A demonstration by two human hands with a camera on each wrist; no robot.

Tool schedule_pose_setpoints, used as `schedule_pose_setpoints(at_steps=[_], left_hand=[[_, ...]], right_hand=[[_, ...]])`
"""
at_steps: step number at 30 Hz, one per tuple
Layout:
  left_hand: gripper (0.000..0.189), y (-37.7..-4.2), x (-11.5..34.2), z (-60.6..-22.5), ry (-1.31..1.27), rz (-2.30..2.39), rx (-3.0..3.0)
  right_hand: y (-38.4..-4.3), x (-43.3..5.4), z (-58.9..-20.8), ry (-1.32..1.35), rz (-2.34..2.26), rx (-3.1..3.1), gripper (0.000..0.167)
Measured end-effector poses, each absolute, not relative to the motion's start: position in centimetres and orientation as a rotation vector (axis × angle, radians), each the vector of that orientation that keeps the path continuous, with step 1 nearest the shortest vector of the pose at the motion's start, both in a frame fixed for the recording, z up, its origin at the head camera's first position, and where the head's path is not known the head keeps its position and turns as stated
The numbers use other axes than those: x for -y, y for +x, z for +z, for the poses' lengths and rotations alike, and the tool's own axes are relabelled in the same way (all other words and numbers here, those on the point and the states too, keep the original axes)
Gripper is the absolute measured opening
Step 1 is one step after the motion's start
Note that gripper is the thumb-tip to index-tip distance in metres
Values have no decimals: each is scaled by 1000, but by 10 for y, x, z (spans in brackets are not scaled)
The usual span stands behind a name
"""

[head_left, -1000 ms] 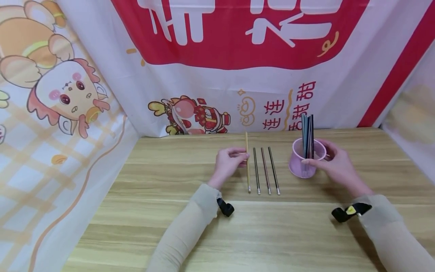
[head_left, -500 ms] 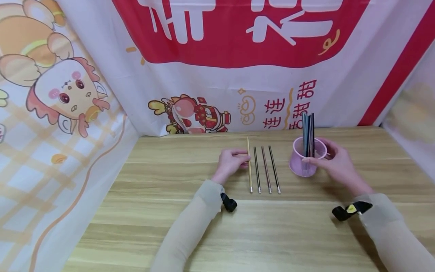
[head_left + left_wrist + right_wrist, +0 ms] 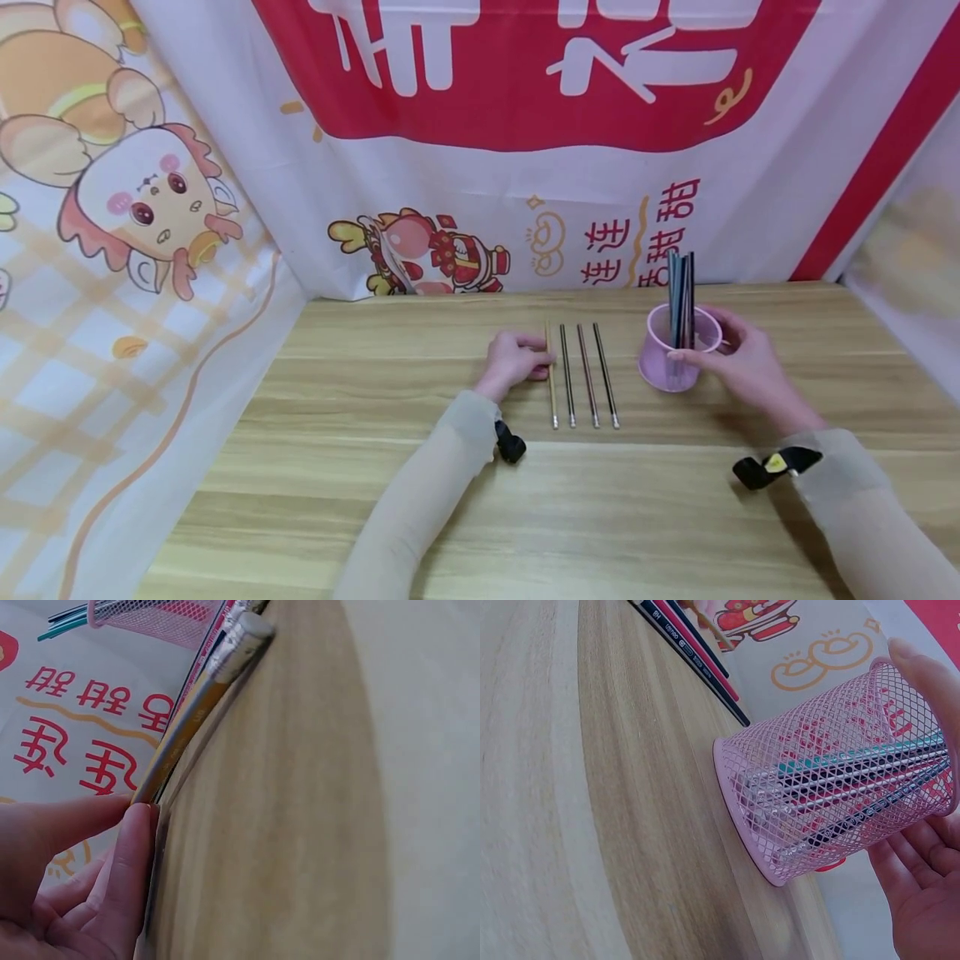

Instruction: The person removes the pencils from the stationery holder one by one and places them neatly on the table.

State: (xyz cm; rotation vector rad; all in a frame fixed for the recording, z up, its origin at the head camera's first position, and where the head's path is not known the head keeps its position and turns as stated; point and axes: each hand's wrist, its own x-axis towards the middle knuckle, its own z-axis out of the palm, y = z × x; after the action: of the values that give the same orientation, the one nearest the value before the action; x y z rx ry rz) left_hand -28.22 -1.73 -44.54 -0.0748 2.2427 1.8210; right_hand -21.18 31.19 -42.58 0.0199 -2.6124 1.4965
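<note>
My left hand (image 3: 516,364) pinches a yellow pencil (image 3: 180,727) between thumb and finger, close over the table, its white eraser end towards me. Just right of it three pencils lie side by side: a dark one (image 3: 567,375), a reddish one (image 3: 588,375) and another dark one (image 3: 607,375). My right hand (image 3: 746,358) grips the rim of a pink mesh pencil cup (image 3: 817,742), thumb at the near side and fingers behind. Upright in the cup stand several teal and dark pencils (image 3: 682,292), eraser ends down.
The wood-grain table (image 3: 600,517) reaches back to a red and white printed cloth (image 3: 450,183) hanging behind it. Another printed cloth (image 3: 150,350) with a cartoon animal borders the left side. A black strap (image 3: 510,442) is on the left wrist.
My left hand has moved slightly right and towards me with the yellow pencil, bringing it nearly level with the row. The right hand and cup have stayed in place.
</note>
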Motion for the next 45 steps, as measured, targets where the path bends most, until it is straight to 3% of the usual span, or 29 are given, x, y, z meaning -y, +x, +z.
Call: schedule_pose_setpoints(at_steps=[45], left_hand=[[34, -278, 9, -438, -123, 1640, -2414]], right_hand=[[-210, -312, -425, 30, 1492, 2627, 88]])
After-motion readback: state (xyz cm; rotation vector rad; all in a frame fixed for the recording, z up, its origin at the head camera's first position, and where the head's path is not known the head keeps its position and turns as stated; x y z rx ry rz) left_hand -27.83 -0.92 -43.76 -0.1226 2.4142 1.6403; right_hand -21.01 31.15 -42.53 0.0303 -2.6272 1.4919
